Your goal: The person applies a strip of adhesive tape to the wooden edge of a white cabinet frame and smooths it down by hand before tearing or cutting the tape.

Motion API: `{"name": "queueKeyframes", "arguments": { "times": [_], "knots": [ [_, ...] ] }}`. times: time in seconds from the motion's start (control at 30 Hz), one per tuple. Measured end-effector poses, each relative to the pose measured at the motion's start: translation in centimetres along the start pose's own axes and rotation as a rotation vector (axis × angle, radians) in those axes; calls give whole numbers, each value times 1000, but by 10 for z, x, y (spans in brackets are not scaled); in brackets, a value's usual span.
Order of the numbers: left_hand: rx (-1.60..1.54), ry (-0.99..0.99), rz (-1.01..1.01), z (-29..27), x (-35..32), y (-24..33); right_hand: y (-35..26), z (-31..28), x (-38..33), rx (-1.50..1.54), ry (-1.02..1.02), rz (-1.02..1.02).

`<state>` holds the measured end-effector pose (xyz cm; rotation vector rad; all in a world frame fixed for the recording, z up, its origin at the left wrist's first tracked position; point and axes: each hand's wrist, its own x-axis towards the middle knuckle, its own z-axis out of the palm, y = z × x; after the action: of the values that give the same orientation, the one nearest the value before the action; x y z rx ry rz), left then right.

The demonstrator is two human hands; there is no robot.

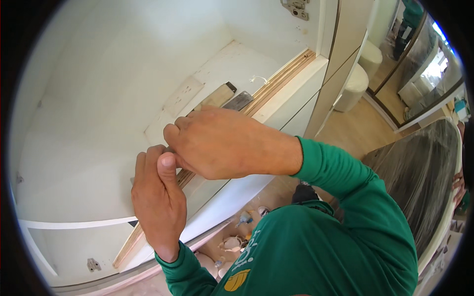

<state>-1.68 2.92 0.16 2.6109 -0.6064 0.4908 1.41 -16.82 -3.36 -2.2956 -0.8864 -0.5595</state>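
Observation:
My right hand (222,143) is closed above the wooden edge of a white cabinet, its knuckles up and its fingertips hidden. Just below and to its left, my left hand (159,202) curls its fingers over the same edge, thumb raised and touching the right hand. A sliver of something dark shows between the two hands, but its kind is hidden. Layered wooden strips (281,79) run along the edge beneath both hands. Beyond the right wrist lie a tan piece with a dark end (217,96) and a flat dark grey piece (238,101); whether the hand touches them cannot be seen.
The white cabinet interior (108,98) opens ahead, with metal hinges (296,9) at the upper right. A plastic-wrapped dark panel (414,182) stands at the right, near another person's hand (459,185). Pale stools (353,89) and floor clutter (234,242) lie farther off.

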Motion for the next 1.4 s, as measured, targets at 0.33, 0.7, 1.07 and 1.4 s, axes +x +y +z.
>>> {"name": "queueKeyframes", "arguments": {
  "times": [0.33, 0.7, 1.07, 1.4],
  "knots": [
    [65, -34, -18, 1, 2, 7, 1, -1, -1, -28, -21, 3],
    [30, -66, -1, 14, 11, 13, 16, -12, -13, -74, 7, 33],
    [31, -13, -71, -2, -5, 19, 4, 1, -6, 45, 31, -37],
    [31, -58, -20, 0, 7, 20, 10, -1, -9, 41, 61, -18]
  ]
}}
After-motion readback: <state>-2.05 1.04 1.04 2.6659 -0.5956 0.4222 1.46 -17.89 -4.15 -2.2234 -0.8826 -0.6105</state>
